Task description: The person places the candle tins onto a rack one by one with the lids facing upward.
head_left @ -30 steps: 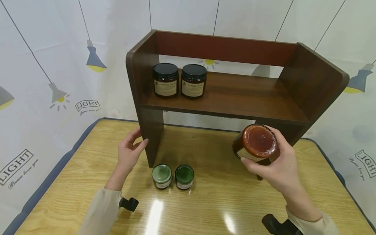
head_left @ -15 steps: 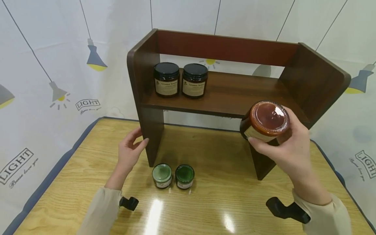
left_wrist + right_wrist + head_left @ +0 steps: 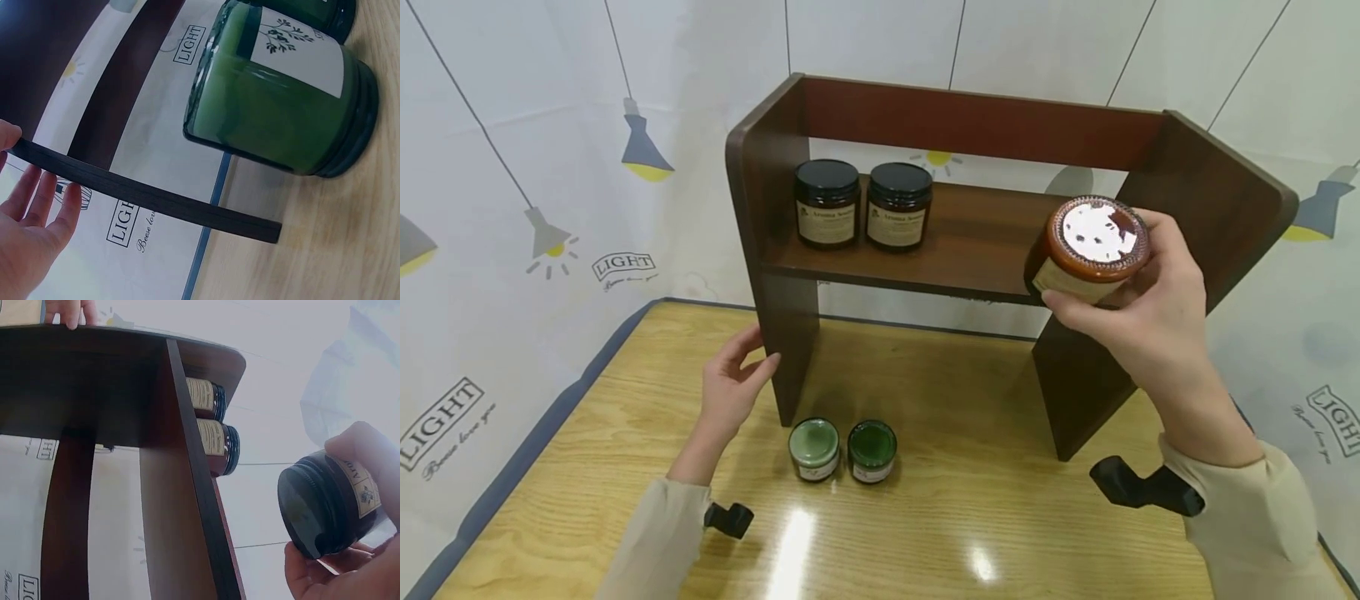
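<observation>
My right hand [image 3: 1165,312] grips an amber glass jar [image 3: 1078,281] with its glass base turned up toward the head camera. The jar overlaps the right part of the shelf board in that view; its black lid [image 3: 306,509] shows in the right wrist view. My left hand [image 3: 730,387] pinches the front edge of the left side panel [image 3: 156,199], thumb on one side and fingers on the other. Two similar amber jars [image 3: 827,223] [image 3: 897,227] stand lid up at the left of the dark wooden shelf [image 3: 985,250].
Two green glass jars, one lighter [image 3: 813,444] and one darker [image 3: 872,446], stand bottom up on the wooden table [image 3: 970,508] near the shelf's left leg. A printed white sheet [image 3: 692,208] hangs behind. The shelf's right side panel [image 3: 1217,200] slants outward behind my right hand.
My right hand has lifted the amber jar from below the shelf board up to its front edge, slightly rightward. My left hand and the other jars have stayed in place.
</observation>
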Available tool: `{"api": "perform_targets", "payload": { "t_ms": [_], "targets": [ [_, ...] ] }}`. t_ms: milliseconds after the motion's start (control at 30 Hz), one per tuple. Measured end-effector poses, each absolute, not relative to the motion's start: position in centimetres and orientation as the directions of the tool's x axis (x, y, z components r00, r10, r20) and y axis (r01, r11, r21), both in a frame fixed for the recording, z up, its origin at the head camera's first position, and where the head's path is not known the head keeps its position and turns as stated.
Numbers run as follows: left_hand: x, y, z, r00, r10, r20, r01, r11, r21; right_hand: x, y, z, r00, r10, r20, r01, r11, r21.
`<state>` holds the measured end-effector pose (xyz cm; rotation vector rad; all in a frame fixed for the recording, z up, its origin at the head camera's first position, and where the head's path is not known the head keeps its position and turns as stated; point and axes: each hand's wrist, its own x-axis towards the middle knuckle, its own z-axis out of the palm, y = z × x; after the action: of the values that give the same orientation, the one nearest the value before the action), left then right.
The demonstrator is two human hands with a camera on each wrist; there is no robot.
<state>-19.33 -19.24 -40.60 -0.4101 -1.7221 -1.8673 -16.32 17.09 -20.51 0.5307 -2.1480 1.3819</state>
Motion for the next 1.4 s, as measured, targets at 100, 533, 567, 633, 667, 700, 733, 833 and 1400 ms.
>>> {"api": "perform_targets", "payload": {
  "t_ms": [100, 533, 567, 633, 667, 700, 733, 833, 1400],
  "targets": [
    [-19.3, -19.2, -40.6, -0.795, -0.192, 0.575, 0.589, -0.02, 0.808, -16.8, 17.3, -20.1, -0.781, -0.052, 0.622, -0.573, 0.457, -0.681],
    [-19.3, -19.2, -40.6, -0.798, -0.193, 0.571, 0.585, -0.02, 0.811, -18.2, 17.1, -18.7, -0.737, -0.099, 0.668, -0.598, 0.557, -0.577],
    [-19.3, -19.2, -40.6, -0.798, -0.192, 0.571, 0.585, -0.021, 0.811, -18.3, 17.1, -18.6, -0.736, -0.096, 0.67, -0.596, 0.562, -0.574],
    [-19.3, -19.2, -40.5, -0.798, -0.191, 0.572, 0.586, -0.021, 0.81, -18.6, 17.0, -18.4, -0.737, -0.098, 0.669, -0.594, 0.564, -0.573],
    [-19.3, -19.3, -40.5, -0.797, -0.191, 0.573, 0.587, -0.022, 0.809, -18.8, 17.0, -18.2, -0.74, -0.101, 0.665, -0.594, 0.563, -0.575],
    [-19.3, -19.3, -40.5, -0.795, -0.19, 0.575, 0.59, -0.023, 0.807, -18.9, 17.0, -18.1, -0.743, -0.109, 0.661, -0.594, 0.563, -0.575],
    [-19.3, -19.3, -40.5, -0.794, -0.19, 0.578, 0.592, -0.024, 0.806, -19.0, 16.9, -18.0, -0.745, -0.118, 0.656, -0.594, 0.563, -0.574],
    [-19.3, -19.3, -40.5, -0.79, -0.187, 0.584, 0.598, -0.025, 0.801, -19.4, 16.8, -17.9, -0.757, -0.144, 0.638, -0.596, 0.552, -0.583],
    [-19.2, -19.2, -40.4, -0.793, -0.192, 0.579, 0.594, -0.024, 0.804, -22.1, 14.8, -18.5, -0.852, -0.126, 0.508, -0.505, 0.451, -0.736]
  ]
}}
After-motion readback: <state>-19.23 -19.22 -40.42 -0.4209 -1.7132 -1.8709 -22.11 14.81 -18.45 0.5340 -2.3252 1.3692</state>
